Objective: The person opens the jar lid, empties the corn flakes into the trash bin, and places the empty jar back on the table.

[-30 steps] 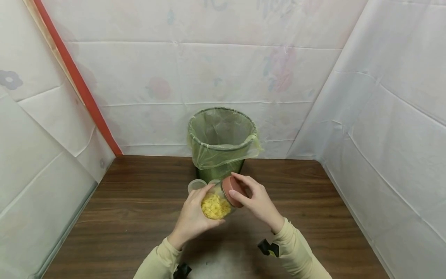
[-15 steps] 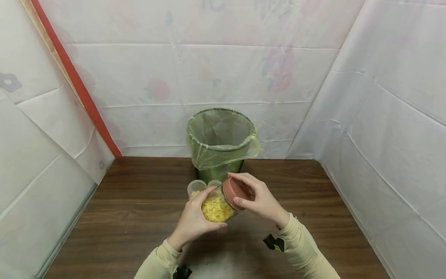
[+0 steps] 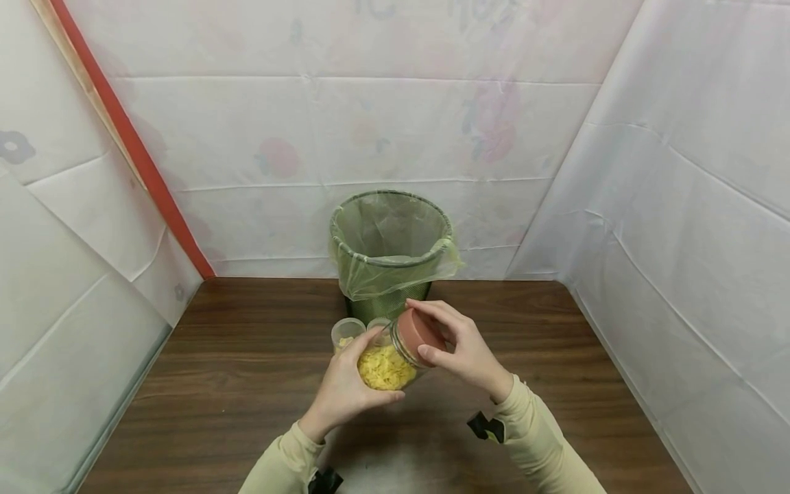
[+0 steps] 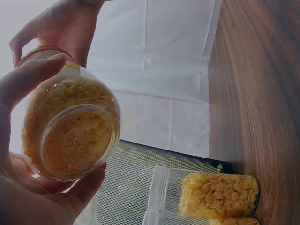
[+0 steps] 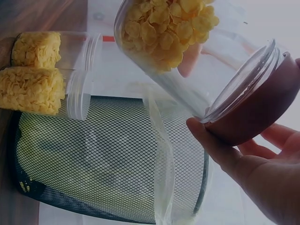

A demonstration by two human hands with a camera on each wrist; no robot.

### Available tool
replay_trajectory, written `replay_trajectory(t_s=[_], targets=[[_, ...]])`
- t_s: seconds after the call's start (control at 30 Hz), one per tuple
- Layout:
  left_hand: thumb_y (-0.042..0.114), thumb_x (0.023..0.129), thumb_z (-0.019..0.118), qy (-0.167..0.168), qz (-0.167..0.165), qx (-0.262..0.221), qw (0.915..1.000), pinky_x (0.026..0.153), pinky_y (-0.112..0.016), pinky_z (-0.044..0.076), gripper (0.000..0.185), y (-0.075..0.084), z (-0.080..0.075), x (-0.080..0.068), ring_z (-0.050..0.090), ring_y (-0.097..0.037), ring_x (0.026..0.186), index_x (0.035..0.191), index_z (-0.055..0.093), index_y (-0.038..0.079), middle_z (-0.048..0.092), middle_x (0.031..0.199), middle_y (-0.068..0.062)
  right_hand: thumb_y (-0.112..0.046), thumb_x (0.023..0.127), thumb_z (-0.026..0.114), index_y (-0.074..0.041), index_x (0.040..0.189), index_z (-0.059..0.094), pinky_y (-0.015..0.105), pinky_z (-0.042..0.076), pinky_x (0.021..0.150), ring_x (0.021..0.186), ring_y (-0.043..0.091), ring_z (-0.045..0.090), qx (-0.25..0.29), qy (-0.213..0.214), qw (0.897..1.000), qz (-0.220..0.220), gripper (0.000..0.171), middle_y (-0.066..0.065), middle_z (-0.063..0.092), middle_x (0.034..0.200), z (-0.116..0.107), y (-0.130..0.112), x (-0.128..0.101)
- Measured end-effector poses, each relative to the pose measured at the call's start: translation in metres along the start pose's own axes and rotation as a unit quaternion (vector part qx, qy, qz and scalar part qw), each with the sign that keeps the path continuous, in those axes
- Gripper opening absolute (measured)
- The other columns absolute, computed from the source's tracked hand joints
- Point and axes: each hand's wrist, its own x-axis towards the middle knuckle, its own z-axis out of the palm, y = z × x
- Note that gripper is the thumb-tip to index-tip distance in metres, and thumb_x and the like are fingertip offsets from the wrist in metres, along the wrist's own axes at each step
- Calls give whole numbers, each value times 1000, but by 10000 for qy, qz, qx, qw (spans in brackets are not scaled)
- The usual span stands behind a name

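Jar of flakes, tilted before the bin — my left hand cups it, right hand fingers curled round its lid.

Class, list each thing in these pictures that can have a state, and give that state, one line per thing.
Jar: tilted, held, part full of yellow flakes.
Lid: on the jar's mouth.
Left hand: grips the jar.
Right hand: grips the lid.
Two small containers: open, holding flakes.
Bin: upright, lined.
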Motion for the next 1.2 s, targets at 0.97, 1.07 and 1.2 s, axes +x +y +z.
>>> replay_trajectory(t_s=[0.97,1.07,1.2], targets=[[29,49,93,224,-202,-510,9982,88,-35,46,99,1,2,-1,57,-14,104,135,45,28,61,122,3,-19,94,58,-8,141,45,28,50,89,110,18,53,75,216,9997,-45,50,8,52,131,-3,-9,13],[26,47,93,304,-239,-418,9984,89,-36,45,100,0,4,-1,56,-15,105,134,45,26,61,122,1,-22,95,56,-7,140,45,28,50,88,107,18,54,41,267,9996,-88,50,9,53,130,-5,-7,13],[20,46,93,428,-220,-464,9978,91,-39,45,99,0,5,-1,57,-17,108,132,46,22,60,122,0,-24,95,55,-10,141,44,27,51,88,106,18,55,-11,333,9994,-47,50,8,53,130,-7,-4,11]])
